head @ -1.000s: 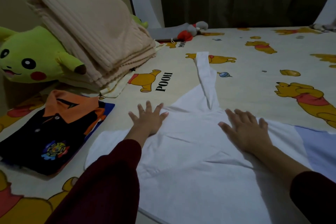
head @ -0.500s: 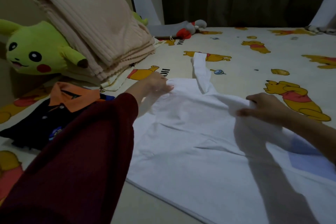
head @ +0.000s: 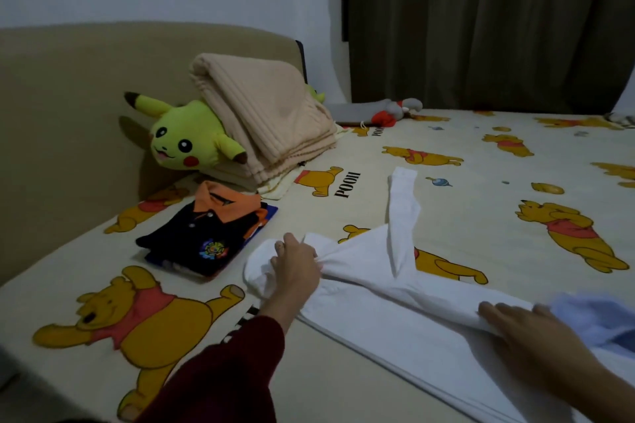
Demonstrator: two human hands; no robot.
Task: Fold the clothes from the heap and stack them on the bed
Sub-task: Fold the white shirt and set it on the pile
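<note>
Your white long-sleeved cotton garment [head: 371, 288] lay across the near right part of the bed with the cream bear-print sheet [head: 343, 385], folded lengthwise into a long band that ran from the middle of the bed toward the near right corner. One narrow sleeve [head: 402, 213] stretched away from the band toward the far side, lying flat over the sheet. The fabric was bunched and creased at its left end and smoother along the near edge.

Your left hand [head: 294, 264] gripped that bunched left end, fingers curled into the cloth. Your right hand [head: 536, 336] grasped the folded edge at the right end, fingers wrapped over the cloth. Just beside it, at the right edge, lay a pale blue piece of cloth [head: 594, 316], blurred.

To the left of the garment, a folded navy polo shirt with an orange collar [head: 209, 233] rested on the sheet, apart from it. Farther off, a yellow plush toy with red cheeks [head: 185, 137] leaned against the beige padded headboard [head: 68, 96], with a folded beige ribbed blanket [head: 264, 113] resting over it.
</note>
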